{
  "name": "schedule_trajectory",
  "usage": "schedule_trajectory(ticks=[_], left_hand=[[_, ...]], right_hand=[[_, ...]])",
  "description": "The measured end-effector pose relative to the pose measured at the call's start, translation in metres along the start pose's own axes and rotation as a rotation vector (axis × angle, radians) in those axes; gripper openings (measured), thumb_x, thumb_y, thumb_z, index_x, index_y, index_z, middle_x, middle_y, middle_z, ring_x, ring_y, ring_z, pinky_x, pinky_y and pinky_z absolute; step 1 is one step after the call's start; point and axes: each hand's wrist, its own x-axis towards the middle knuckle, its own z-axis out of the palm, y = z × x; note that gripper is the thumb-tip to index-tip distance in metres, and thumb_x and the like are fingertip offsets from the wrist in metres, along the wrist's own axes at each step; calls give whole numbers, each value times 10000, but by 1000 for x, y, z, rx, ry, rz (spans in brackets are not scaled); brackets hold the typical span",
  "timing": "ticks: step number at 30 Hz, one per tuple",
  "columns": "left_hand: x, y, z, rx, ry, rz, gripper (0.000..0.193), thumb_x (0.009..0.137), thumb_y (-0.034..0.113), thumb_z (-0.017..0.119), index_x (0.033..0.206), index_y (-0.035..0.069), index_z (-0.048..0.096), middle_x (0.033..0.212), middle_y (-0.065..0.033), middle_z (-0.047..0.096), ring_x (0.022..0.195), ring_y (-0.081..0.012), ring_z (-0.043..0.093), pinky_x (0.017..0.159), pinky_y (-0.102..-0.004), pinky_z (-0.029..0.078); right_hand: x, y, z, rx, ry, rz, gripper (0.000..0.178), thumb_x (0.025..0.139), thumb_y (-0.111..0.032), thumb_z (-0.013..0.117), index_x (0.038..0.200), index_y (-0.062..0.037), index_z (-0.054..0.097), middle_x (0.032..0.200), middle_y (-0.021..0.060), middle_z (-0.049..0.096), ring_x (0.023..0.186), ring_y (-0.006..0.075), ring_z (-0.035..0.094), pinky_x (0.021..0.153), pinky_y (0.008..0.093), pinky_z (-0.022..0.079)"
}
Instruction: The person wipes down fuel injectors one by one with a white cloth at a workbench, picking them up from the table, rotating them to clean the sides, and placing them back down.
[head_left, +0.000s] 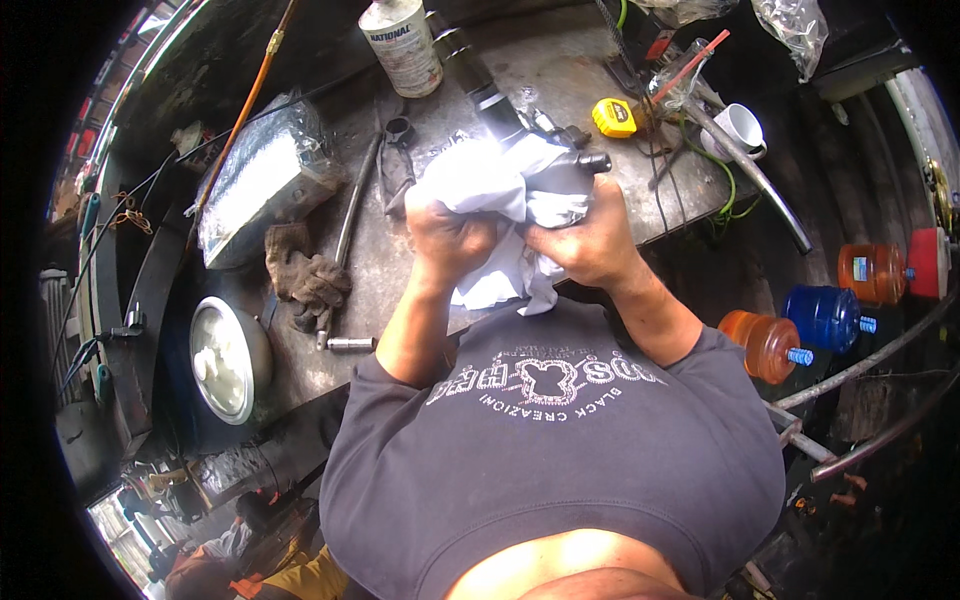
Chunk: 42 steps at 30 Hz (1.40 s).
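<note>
Blue jug (pixel 818 319) right of grey bench (pixel 545 50) — left hand (pixel 447 238), right hand (pixel 592 240) grip cloth (pixel 470 175).

11 o'clock: dark lettering (pixel 390 35) is borne by white can (pixel 408 65) | 6 o'clock: pale lettering (pixel 547 383) is printed on dark shirt (pixel 560 470) | 3 o'clock: label (pixel 860 268) on orange jug (pixel 884 275) cannot be read

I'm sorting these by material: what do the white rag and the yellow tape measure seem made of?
White rag: probably soft, matte fabric, as it bunches into loose folds; fibre unclear. Yellow tape measure: likely smooth, hard plastic, judging by its bright colour and rigid outline.
</note>
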Motion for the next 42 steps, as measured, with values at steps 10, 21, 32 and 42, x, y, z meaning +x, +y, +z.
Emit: schedule_trajectory(ticks=[10,21,32,42], left_hand=[[7,-40,-14,289,517,79,189,644,-39,616,812,27,672,784,-74,669,746,-185,648,698,-289,500],[50,-82,-88,215,420,-451,241,743,-3,434,810,-16,665,684,-54,627,622,-100,587,543,-233,454],[71,-88,-68,202,608,-180,257,678,20,391,757,-49,625,671,-77,627,588,-159,613,583,-275,507],[39,-111,-61,-88,114,-453,218,730,92,567,902,-22,638,803,-66,657,739,-146,614,671,-268,485]], right_hand=[[-8,9,2,4,-40,121,218,676,-44,680,880,13,629,777,75,663,693,54,570,615,246,476],[-28,21,-30,156,-141,200,546,627,87,708,1125,15,495,1040,77,610,935,136,578,835,270,463],[-28,10,-49,208,-287,605,347,684,32,689,999,52,547,939,94,637,867,135,601,776,280,497],[-51,32,-63,-633,-281,-621,540,535,-133,841,991,11,591,1018,189,507,870,321,557,741,399,459]])
